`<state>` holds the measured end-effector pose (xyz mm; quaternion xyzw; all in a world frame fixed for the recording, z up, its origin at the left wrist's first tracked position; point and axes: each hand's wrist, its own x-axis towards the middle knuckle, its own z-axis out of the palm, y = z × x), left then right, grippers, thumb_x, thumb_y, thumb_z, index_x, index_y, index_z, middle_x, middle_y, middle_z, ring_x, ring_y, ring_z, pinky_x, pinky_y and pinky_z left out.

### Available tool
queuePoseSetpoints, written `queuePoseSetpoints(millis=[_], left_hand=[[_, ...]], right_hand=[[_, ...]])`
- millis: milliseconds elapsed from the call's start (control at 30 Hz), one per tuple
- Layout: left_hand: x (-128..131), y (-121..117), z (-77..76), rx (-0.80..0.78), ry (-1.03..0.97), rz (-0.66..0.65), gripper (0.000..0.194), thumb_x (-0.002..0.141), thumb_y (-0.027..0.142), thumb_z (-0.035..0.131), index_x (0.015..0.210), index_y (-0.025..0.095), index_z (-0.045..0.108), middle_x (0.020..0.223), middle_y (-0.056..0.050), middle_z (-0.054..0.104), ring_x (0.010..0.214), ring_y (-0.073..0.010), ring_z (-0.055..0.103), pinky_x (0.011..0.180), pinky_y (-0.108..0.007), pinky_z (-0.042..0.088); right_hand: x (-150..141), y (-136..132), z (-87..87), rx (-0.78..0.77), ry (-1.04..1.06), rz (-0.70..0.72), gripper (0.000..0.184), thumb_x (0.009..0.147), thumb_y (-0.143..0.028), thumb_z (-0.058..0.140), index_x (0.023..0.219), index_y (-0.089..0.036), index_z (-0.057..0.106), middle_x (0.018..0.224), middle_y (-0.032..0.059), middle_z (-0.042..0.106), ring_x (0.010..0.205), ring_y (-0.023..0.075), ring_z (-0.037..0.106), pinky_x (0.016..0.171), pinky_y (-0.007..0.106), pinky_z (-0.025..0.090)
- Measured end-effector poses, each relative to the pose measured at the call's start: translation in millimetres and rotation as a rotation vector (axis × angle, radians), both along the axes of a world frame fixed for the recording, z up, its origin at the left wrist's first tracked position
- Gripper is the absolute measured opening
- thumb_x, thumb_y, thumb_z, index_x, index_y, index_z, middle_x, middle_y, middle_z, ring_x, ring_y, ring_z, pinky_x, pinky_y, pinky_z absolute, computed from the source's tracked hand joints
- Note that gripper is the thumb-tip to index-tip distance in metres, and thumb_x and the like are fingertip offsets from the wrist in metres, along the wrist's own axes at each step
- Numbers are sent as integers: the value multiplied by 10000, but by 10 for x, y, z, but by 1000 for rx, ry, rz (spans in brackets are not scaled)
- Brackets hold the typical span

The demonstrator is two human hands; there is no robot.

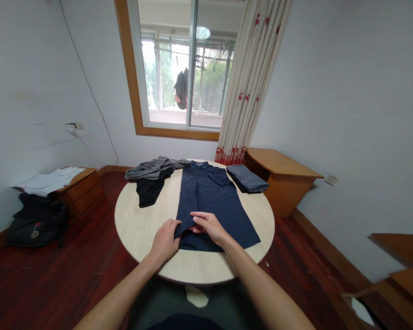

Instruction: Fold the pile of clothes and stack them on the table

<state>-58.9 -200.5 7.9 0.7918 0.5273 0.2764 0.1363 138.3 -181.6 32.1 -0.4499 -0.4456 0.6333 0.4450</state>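
Observation:
A dark navy collared shirt (pixel 213 197) lies spread on the round pale table (pixel 141 229), its collar toward the window and its hem toward me. Its left side is folded inward in a long strip. At the lower left corner, my left hand (pixel 165 239) has its fingers closed on the edge of the cloth. Just right of it, my right hand (pixel 208 225) is at the lifted hem, thumb and fingers closed around the fabric. The hem is raised a little between the two hands, and part of the right fingers is hidden under it.
Crumpled grey and black clothes (pixel 154 172) lie at the table's back left. A folded blue-grey garment (pixel 248 178) sits at the back right, partly on something black. Beyond stand a wooden desk (pixel 278 165) and a small cabinet (pixel 84 188) with papers. A black bag (pixel 37 224) rests on the floor.

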Motion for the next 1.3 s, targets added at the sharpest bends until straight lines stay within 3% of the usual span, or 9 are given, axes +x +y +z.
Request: queuePoseSetpoints(millis=[100,233,433,767,867,967,1067,1200,1300], left_hand=[[-78,-45,21,-16,43,9,425,724,-8,500,1080,202,598,1066,-65,604,985,-216,608,862,-317,488],[-155,-116,48,19,26,-31,340,770,28,468,1004,219,625,1027,-58,594,953,-212,606,854,-320,488],[-239,-172,55,42,44,-137,259,766,58,461,849,216,649,922,-53,608,912,-210,598,826,-321,476],[-318,-172,234,-116,160,-127,209,706,93,517,790,213,666,834,-20,679,780,-187,628,697,-272,441],[-334,-176,317,-181,213,-112,191,711,121,536,791,215,682,812,-19,699,761,-194,642,678,-274,439],[-256,-90,414,-200,227,-122,161,815,283,560,777,217,701,795,-31,711,750,-210,649,679,-296,454],[-76,93,368,-43,163,-176,330,938,396,453,953,210,725,993,-74,731,934,-224,655,846,-328,478],[86,287,39,51,272,-301,502,976,429,402,1420,212,494,1490,-99,476,1387,-251,403,1138,-446,298],[63,322,-114,1,393,-345,583,985,491,370,1512,242,354,1583,-85,315,1479,-270,227,1169,-521,205]], right_hand=[[35,-15,-45,-35,-50,-5,281,848,-215,683,1111,-117,678,833,76,746,687,152,735,562,183,566],[61,-13,-156,-44,-168,2,222,835,-232,701,1014,-102,693,726,57,723,618,147,719,490,167,522],[120,10,-244,42,-325,64,214,796,-306,713,855,-101,705,638,30,709,394,65,547,385,159,393],[176,-2,-26,28,-561,386,101,777,-180,644,814,-129,723,633,24,715,390,75,519,440,190,440],[144,42,137,155,-785,329,166,827,-212,591,840,-148,744,688,41,732,520,125,616,558,231,495],[66,146,256,495,-1089,66,239,878,-277,556,991,-195,750,942,63,757,870,196,689,804,287,514],[-4,300,200,734,-1265,29,393,925,-334,516,1275,-198,633,1331,100,623,1254,223,542,1059,347,395],[42,475,-104,696,-1377,240,516,984,-360,397,1472,-194,425,1563,101,354,1462,219,278,1188,454,196],[191,544,-281,645,-1356,267,538,1003,-410,332,1501,-209,375,1587,80,299,1487,202,213,1198,460,159]])
